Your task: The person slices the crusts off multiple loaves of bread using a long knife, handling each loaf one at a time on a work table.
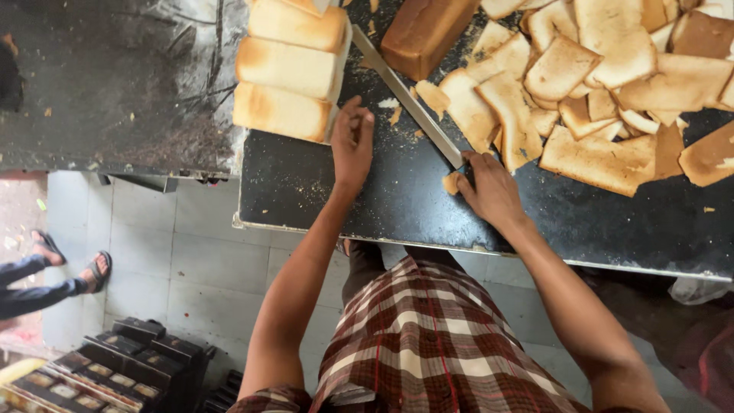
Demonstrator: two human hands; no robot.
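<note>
Broadly, most of the view is filled by a dark worktop point(397, 206), dusted with crumbs, above a pale tiled floor point(214, 260). Across its right half a heap of cut bread slices point(604, 84) is spread, with an uncut brown loaf point(424, 30) lying beyond the blade. At the worktop's left edge a stack of trimmed loaves point(290, 73) is piled, pale sides outward. A long knife point(405, 95) is laid slantwise between stack and heap, its handle gripped firmly in the closed right hand point(489, 187), with a small crust scrap point(451, 182) just beside the knuckles. The left hand point(353, 141) is held with fingers loosely curled, nothing grasped, its fingertips resting on the board just beside the lowest loaf of the stack. The loaves are judged light, soft and easily crushed, with a crumbly surface; they are best taken by the broad flat sides with a spread palm rather than pinched at a corner. The knife is stiff and sharp, safely taken only by its handle. At far left, sandalled feet point(73, 264) of another person are seen.
</note>
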